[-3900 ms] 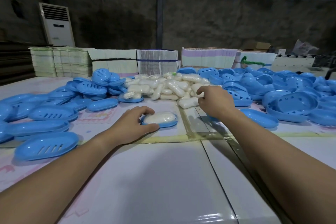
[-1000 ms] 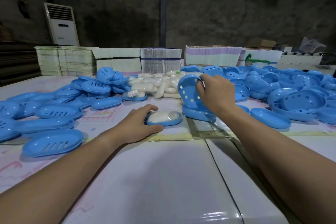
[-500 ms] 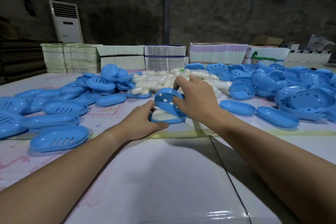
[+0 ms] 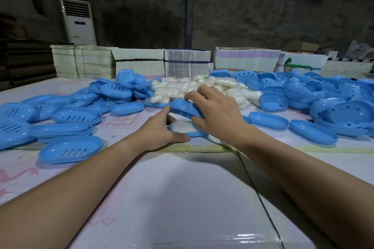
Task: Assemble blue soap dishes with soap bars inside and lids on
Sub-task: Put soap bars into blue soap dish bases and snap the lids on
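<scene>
A blue soap dish base [image 4: 197, 134] lies on the table in the middle, with a white wrapped soap bar [image 4: 185, 126] in it. My left hand [image 4: 159, 128] holds the base from its left side, thumb along the near rim. My right hand [image 4: 214, 111] grips a blue lid [image 4: 185, 109] and holds it tilted just above the soap, its left end raised. A heap of wrapped soap bars [image 4: 204, 87] lies behind the hands.
Slotted blue trays [image 4: 70, 150] spread over the left of the table. Blue lids with holes [image 4: 344, 111] and shallow bases [image 4: 268, 120] are piled at the right. Stacks of flat cartons [image 4: 187, 63] line the table's far edge. A white floor air conditioner [image 4: 78, 21] stands behind.
My right hand picked up a blue lid from the right pile and carried it left over the dish. The lid has now come lower and flatter over the soap. My left hand stayed on the base.
</scene>
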A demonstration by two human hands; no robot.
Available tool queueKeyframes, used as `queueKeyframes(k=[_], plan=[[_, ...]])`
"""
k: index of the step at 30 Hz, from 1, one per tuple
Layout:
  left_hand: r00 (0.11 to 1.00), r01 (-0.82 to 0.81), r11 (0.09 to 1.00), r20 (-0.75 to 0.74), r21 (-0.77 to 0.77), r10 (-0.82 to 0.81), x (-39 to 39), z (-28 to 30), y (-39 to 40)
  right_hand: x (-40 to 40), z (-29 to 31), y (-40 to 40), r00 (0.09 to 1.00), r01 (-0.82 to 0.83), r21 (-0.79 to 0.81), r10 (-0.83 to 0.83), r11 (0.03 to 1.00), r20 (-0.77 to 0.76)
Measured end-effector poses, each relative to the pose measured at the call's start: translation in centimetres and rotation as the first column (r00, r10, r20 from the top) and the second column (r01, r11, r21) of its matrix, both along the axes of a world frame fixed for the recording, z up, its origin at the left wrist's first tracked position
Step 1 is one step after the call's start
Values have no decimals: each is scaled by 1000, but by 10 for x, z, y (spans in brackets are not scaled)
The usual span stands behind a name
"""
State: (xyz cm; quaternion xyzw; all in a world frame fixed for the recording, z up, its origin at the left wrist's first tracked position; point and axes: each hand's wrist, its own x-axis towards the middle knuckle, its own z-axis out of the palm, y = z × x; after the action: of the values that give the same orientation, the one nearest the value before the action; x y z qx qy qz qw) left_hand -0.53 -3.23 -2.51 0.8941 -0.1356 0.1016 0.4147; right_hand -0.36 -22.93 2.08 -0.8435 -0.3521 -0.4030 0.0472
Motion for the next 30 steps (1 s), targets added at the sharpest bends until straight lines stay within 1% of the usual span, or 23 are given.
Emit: queueKeyframes(k=[2, 4, 7, 10, 13, 15, 21, 26, 27, 28, 30], plan=[[999, 46, 996, 6, -72, -46, 1, 0, 1, 2, -3, -2, 981, -61, -5, 59, 998, -183], [998, 65, 989, 15, -131, -64, 0, 0, 4, 4, -10, -2, 923, -111, -22, 95, 994, -372], [999, 33, 991, 2, -132, -33, 0, 1, 7, 8, -17, -5, 845, -146, -21, 114, 989, -523], [1000, -1, 988, 8, -153, 3, 1, 2, 7, 12, -16, -8, 808, -154, 35, 147, 987, -571], [1000, 12, 984, 4, -179, -11, 0, 3, 8, 16, -18, -10, 795, -113, 75, 136, 991, -591], [1000, 23, 982, 15, -185, -21, -2, 4, 8, 17, -19, -12, 768, -102, 116, 152, 988, -623], [998, 35, 956, 57, -290, -19, -3, 7, 7, 24, -19, -21, 598, -81, 323, 306, 943, -741], [999, 33, 939, 26, -344, -26, -3, 7, 9, 27, -19, -28, 453, -30, 517, 473, 856, -756], [999, 32, 936, 21, -350, -27, -3, 7, 9, 27, -19, -29, 437, -19, 532, 485, 847, -757], [999, 34, 935, 17, -352, -30, -3, 7, 9, 27, -20, -29, 440, -16, 507, 462, 862, -770], [999, 36, 937, 4, -347, -37, -4, 7, 9, 28, -22, -28, 486, -30, 356, 324, 934, -811]])
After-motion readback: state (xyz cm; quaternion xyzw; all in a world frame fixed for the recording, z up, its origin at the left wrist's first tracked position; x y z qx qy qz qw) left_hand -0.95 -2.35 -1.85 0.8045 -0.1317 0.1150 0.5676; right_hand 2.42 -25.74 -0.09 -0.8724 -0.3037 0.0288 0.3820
